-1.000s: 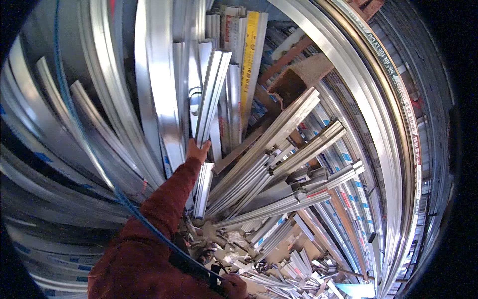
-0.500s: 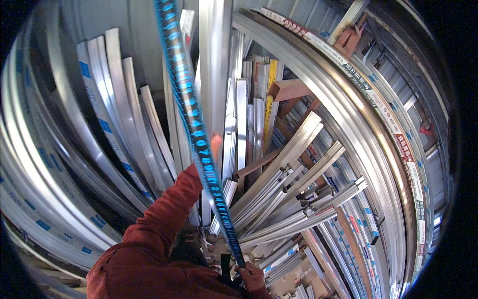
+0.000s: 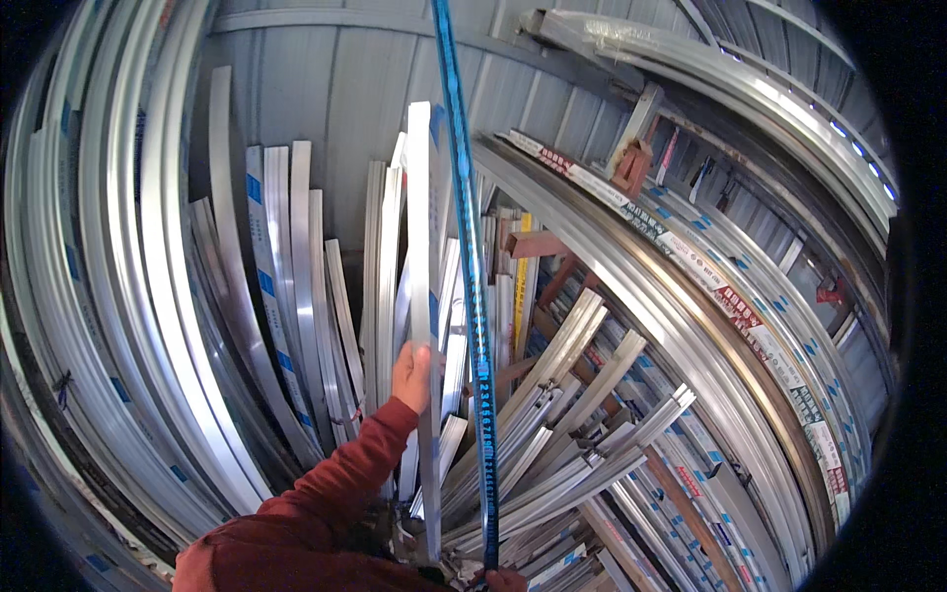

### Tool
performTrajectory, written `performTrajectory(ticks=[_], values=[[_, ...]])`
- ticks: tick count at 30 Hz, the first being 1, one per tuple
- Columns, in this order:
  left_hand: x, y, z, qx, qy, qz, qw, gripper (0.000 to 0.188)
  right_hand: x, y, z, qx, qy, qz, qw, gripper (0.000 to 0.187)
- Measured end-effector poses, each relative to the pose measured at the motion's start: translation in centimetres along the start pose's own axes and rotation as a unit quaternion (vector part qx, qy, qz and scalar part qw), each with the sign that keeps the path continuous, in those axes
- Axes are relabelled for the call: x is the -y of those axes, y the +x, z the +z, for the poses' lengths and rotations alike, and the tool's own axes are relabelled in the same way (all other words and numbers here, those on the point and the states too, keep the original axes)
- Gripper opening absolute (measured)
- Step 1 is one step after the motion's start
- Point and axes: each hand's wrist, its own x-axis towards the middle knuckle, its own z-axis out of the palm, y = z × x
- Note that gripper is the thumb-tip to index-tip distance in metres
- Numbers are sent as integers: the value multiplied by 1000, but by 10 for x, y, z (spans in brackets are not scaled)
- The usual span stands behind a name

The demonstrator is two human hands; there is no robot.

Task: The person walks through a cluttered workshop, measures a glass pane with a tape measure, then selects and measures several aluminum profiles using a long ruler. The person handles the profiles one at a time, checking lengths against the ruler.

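Note:
My left hand (image 3: 411, 378) is closed around a tall, bright aluminium profile (image 3: 420, 217) that stands upright in front of me. A red-brown sleeve covers that arm. Just right of the profile, a long blue tape measure (image 3: 477, 335) with dark markings stretches nearly vertically. It runs past the top edge of the picture, so its far end is out of sight. At the lower edge, my right hand (image 3: 505, 580) grips the tape's bottom end. That hand is partly cut off by the picture's edge, and the tape's case can't be made out.
Tall metal profiles (image 3: 163, 247) lean along the left. Shorter profile ends (image 3: 577, 326) fan out on the right, near a rusty steel bracket (image 3: 533, 245). Long wrapped bars (image 3: 681, 257) rest on racks at the right. A corrugated metal wall (image 3: 375, 89) stands behind.
The view has tilted upward, showing more wall and the profile's top. The tape has swung from a slant to nearly vertical. My left hand, mostly hidden behind the tape before, now shows on the profile.

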Motion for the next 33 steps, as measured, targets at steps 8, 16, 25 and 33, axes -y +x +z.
performTrajectory(ticks=[8, 16, 25, 33], values=[[-19, -58, 36, 14, -44, 8, 999, 40, -92, -27, -38, -20, -101, -115, 988, 31], [-51, -52, 58, 11, -150, -68, 986, 43, -133, -83, -78, 52, -82, -46, 994, 45], [-51, -25, 43, -15, -199, -133, 971, 55, -137, -97, -101, -40, -43, 135, 989, 30], [-46, 57, 9, -130, -13, 55, 990, 74, -65, -108, -163, -97, -441, 88, 888, 30]])
